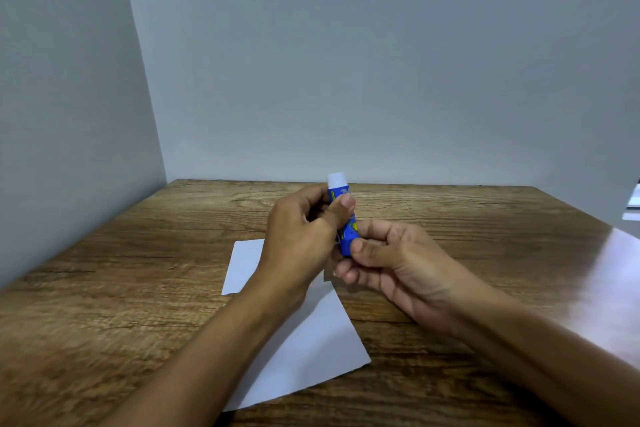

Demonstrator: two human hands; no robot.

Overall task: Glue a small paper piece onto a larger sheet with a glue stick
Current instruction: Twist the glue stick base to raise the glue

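A blue glue stick [347, 218] with a white top end is held upright above the table by both hands. My left hand [301, 232] grips its upper body, thumb across the label. My right hand [391, 263] pinches its bottom end between thumb and fingers. Below my arms lies a larger white sheet [311, 347] on the wooden table [138, 288]. A smaller white paper piece [244, 263] lies just beyond it to the left, partly hidden by my left wrist.
Grey walls close the table off at the back and left. A bright glare patch [609, 288] lies on the table's right side. Some white objects [633, 204] show at the far right edge.
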